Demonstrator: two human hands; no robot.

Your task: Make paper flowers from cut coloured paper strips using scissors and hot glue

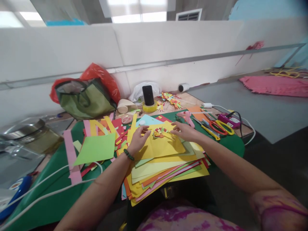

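Observation:
A small paper flower [159, 132] of red, yellow and green strips lies on a yellow sheet [161, 147] topping a thick stack of coloured paper [166, 170]. My left hand [139, 138], with a dark bead bracelet at the wrist, rests just left of the flower, fingers curled with tips pinched near its edge. My right hand [183, 131] lies just right of it, fingers stretched flat toward the flower. What the left fingers hold, if anything, is too small to make out.
Loose strips and a green sheet [96, 148] litter the green mat [55, 199]. Scissors [218, 127], a pink glue gun [187, 117], a phone on a tape roll [148, 98], finished paper flowers [171, 98], a green and red bag [84, 94], white cables [48, 189].

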